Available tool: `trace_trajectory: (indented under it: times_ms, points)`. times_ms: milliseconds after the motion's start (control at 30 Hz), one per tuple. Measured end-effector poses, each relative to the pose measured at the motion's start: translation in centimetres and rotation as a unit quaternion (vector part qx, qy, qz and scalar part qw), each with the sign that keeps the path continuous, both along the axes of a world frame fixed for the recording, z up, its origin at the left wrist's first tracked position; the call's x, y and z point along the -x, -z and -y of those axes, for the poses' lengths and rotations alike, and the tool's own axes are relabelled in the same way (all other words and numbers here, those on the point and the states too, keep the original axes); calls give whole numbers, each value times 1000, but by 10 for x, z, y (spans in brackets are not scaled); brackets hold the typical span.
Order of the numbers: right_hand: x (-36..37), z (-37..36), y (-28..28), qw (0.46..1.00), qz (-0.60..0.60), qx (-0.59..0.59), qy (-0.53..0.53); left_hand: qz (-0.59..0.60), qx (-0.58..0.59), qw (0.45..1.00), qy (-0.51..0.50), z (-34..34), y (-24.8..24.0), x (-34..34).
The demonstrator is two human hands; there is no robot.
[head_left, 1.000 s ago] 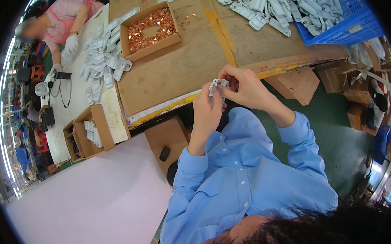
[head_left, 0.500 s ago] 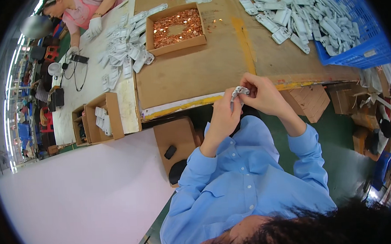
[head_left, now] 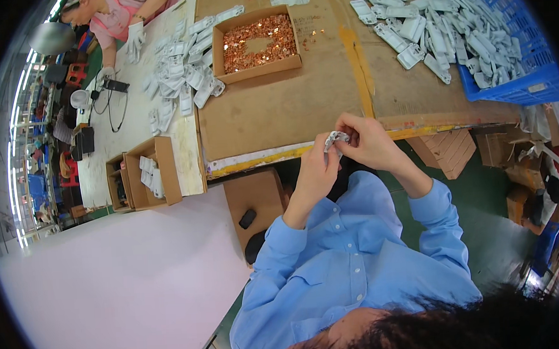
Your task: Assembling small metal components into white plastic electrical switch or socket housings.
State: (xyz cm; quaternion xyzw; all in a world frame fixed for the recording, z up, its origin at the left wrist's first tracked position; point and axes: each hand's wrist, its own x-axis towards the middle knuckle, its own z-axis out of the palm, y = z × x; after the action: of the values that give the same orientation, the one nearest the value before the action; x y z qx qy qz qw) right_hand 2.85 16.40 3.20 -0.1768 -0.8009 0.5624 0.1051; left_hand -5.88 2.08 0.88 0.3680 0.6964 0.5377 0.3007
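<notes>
Just past the table's near edge, a small white plastic housing (head_left: 336, 137) is held up in front of my body. My left hand (head_left: 316, 171) grips it from below and the left, thumb and fingers closed round it. Against its right side press the pinched fingertips of my right hand (head_left: 371, 145); whether a tiny piece is between them is hidden. Beyond my hands, a shallow cardboard box (head_left: 260, 74) holds many small copper-coloured metal pieces. Similar white housings (head_left: 179, 69) lie heaped to its left.
A blue plastic basket (head_left: 544, 90) at the far right overflows with white housings (head_left: 411, 28). Cardboard boxes (head_left: 173, 170) stand on the left table. At the upper left a co-worker's gloved hand (head_left: 136, 42) works near a black device (head_left: 115, 86). A brown carton (head_left: 446, 153) sits below the table edge.
The view has shifted slightly, so the table appears a little lower and farther right. Both my hands keep hold of the housing, which is slightly turned. The co-worker's gloved hand has changed its pose.
</notes>
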Motion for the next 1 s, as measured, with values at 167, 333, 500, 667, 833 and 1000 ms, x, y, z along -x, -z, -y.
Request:
trace_trajectory:
  times_ms: [167, 333, 500, 667, 833, 1000]
  points:
    - [6, 0, 0, 1000, -2, 2, -2, 55, 30, 998, 32, 0, -7, 14]
    - [13, -11, -2, 998, 6, 50, -35, 26, 27, 994, 100, 4, -7, 38]
    - [23, -21, 11, 987, 10, 136, -81, -35, 55, 992, 108, 6, -6, 52]
    - [25, -30, 20, 947, -19, 311, -73, 103, -43, 993, 33, 5, 14, 65]
    - [7, -89, 33, 990, 14, 34, 133, 30, -67, 973, -220, 36, 14, 148]
    - [-2, -177, 35, 929, 36, -295, 219, -113, 54, 918, -375, 90, 23, 311]
